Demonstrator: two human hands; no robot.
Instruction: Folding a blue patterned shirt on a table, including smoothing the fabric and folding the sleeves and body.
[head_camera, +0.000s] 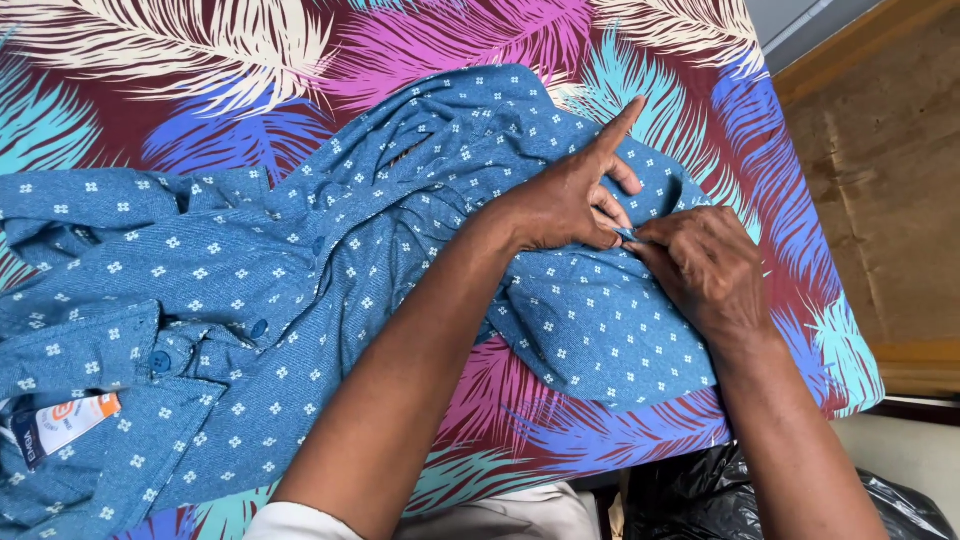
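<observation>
Pinching a fold of the shirt (300, 300) together, left hand (565, 205) and right hand (700, 265) meet at three o'clock on the sheet (150, 60).

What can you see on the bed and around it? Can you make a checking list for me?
Surface: feather-print sheet in pink, blue, teal and white, spread flat.
Job's things: blue shirt with small white flower dots, lying rumpled, collar and buttons at the left, a label inside the collar.
Clutter: nothing seen on the sheet besides the shirt.
Grippers: left hand and right hand meet at the shirt's front edge, both pinching the fabric; left forefinger points up.
Cables: nothing seen.
Surroundings: brown floor at the right, black plastic bag below the bed edge.
</observation>
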